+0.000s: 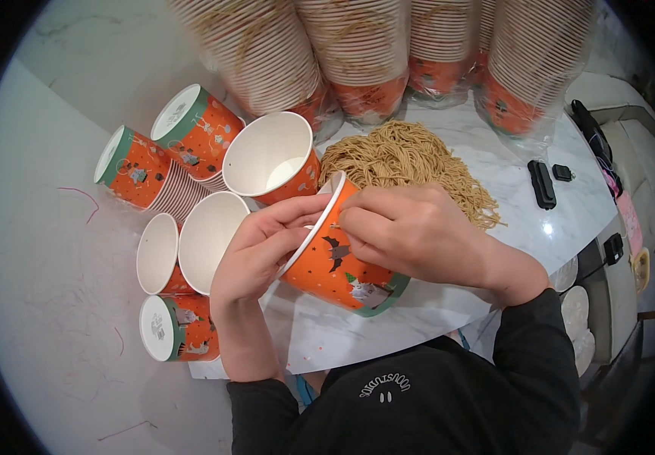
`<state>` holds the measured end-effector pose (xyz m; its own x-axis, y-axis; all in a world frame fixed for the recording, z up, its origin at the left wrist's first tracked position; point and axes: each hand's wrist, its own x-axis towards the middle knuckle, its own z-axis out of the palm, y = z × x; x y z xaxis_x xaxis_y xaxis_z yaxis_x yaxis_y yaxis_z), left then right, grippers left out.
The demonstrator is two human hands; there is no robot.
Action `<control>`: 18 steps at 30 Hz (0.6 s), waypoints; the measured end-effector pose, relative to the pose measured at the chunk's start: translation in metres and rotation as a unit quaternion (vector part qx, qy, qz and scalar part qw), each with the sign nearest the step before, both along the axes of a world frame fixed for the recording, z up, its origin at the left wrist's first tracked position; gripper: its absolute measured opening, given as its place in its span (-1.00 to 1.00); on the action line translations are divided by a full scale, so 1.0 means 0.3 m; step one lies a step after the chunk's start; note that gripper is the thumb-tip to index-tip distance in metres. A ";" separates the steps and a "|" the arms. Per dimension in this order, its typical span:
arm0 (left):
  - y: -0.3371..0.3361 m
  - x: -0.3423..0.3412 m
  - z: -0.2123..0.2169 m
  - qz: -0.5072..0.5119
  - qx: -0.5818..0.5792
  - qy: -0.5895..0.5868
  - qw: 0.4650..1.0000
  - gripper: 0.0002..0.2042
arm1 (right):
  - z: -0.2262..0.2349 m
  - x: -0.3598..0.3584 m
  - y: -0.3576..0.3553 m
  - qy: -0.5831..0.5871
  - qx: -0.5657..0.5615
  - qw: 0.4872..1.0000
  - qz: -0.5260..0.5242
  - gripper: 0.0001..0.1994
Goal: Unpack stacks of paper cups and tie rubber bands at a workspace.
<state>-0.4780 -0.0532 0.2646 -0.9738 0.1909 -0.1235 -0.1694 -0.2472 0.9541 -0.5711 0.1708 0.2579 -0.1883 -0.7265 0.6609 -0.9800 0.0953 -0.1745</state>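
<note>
An orange paper bucket (339, 265) with a green base band and a bat print lies tilted in front of my chest, its white-rimmed mouth facing left. My left hand (263, 239) is closed on its rim, with some fingers reaching inside the mouth. Against the outer wall near the rim, my right hand (407, 227) is pinched; anything between its fingertips is hidden. Just beyond the hands lies a heap of tan cords (411, 155).
Open paper buckets stand on the left, the nearest a white-lined one (210, 239). Nested buckets (141, 171) lie on their sides behind. Tall plastic-wrapped bucket stacks (358, 53) line the marble table's (509, 189) far edge. A black device (541, 184) lies at right.
</note>
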 end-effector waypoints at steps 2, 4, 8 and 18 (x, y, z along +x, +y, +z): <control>0.002 -0.005 -0.006 0.000 -0.011 0.007 1.000 -0.58 | -0.001 -0.001 -0.002 0.013 -0.003 1.000 0.011 -0.87; -0.005 -0.014 -0.020 0.002 -0.014 0.010 1.000 -0.58 | -0.002 0.000 -0.005 0.008 0.004 1.000 0.010 -0.87; -0.009 -0.022 -0.029 0.023 -0.010 0.009 1.000 -0.58 | -0.006 0.004 -0.010 0.005 0.004 1.000 0.010 -0.88; 0.033 -0.011 -0.023 0.081 -0.125 0.048 0.988 -0.64 | 0.014 -0.014 0.002 0.012 0.022 1.000 -0.002 -0.86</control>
